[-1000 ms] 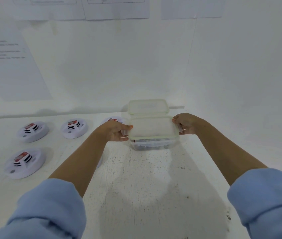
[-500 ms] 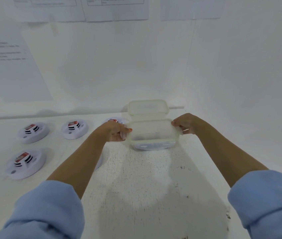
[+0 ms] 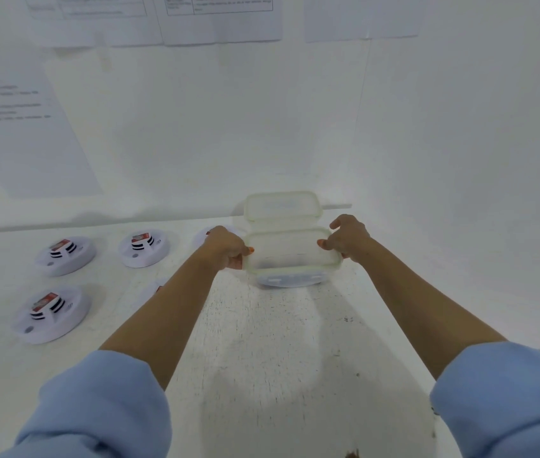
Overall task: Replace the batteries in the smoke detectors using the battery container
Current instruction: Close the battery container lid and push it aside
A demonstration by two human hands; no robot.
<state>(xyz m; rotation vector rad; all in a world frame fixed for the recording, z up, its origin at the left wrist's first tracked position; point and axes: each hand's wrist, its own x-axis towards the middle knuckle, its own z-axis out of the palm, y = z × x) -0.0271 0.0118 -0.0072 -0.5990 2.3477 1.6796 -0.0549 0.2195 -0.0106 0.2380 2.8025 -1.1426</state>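
Observation:
A clear plastic battery container with a cloudy lid sits at the far middle of the white table. My left hand grips its left edge and my right hand grips its right edge. A second, similar container stands just behind it against the wall. Three white round smoke detectors lie open-side up on the left, each with a red-topped battery showing: one at the back left, one at the back middle, one nearer me. Two more detectors are mostly hidden behind my left arm.
A white wall rises right behind the table, with several printed paper sheets taped on it. Another wall closes the right side. My light blue sleeves fill the bottom corners.
The container's near side has tipped up between my hands, so its lid faces me more and the dark contents under it show less. My right fingers have loosened a little.

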